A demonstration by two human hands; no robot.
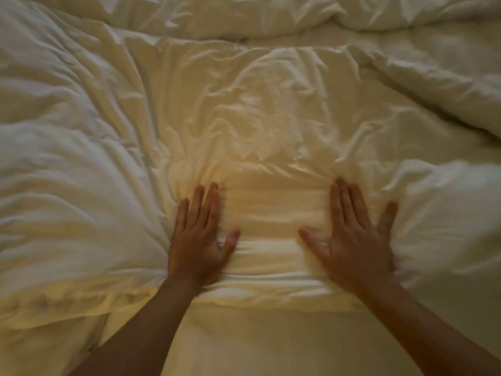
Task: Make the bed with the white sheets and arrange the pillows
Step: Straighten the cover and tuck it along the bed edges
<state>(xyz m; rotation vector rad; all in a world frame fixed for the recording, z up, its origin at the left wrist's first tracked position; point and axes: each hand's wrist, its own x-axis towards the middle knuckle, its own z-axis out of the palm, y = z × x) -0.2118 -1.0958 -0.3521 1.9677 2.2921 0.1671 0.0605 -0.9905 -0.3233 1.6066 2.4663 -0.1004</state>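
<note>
Both grips lie open, fingers straight, palms flat; the left grip (196, 240) and right grip (355, 240) press the white duvet (271, 118) near its lower edge, set apart; it lies rumpled across the bed, bunched at either side; a smoother white sheet (257, 343) shows below that edge.

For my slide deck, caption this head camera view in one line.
Left hand and right hand press flat on the rumpled white duvet.
</note>
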